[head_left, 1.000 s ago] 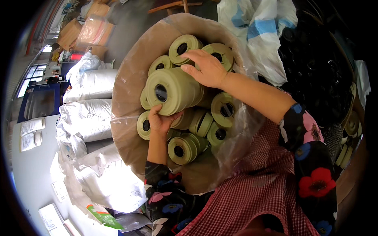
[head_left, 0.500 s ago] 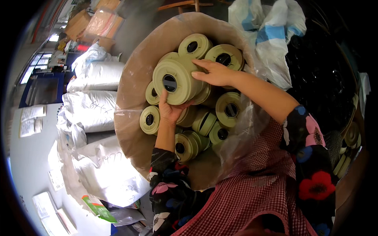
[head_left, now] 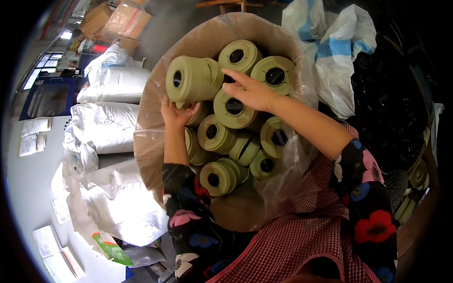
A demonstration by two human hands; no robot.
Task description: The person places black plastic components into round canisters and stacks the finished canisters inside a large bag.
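An olive-green flanged plastic cylinder with a dark centre lies tilted on its side at the upper left of the round, bag-lined container. My left hand grips it from below, fingers curled at its lower left edge and thumb beneath. My right hand reaches in from the right. Its fingers are stretched out, the tips at the cylinder's right flange; whether they press on it is hard to tell. Below that hand lies another flanged cylinder, with several more packed around it.
Clear plastic film drapes over the container's near right rim. Full white sacks stand at the left beside a pale surface with papers. White-and-blue bags and a heap of shiny black parts are at the right.
Both hands have carried the cylinder up and left toward the container's wall. The cylinders beneath it are now uncovered. My right hand's hold on it has loosened.
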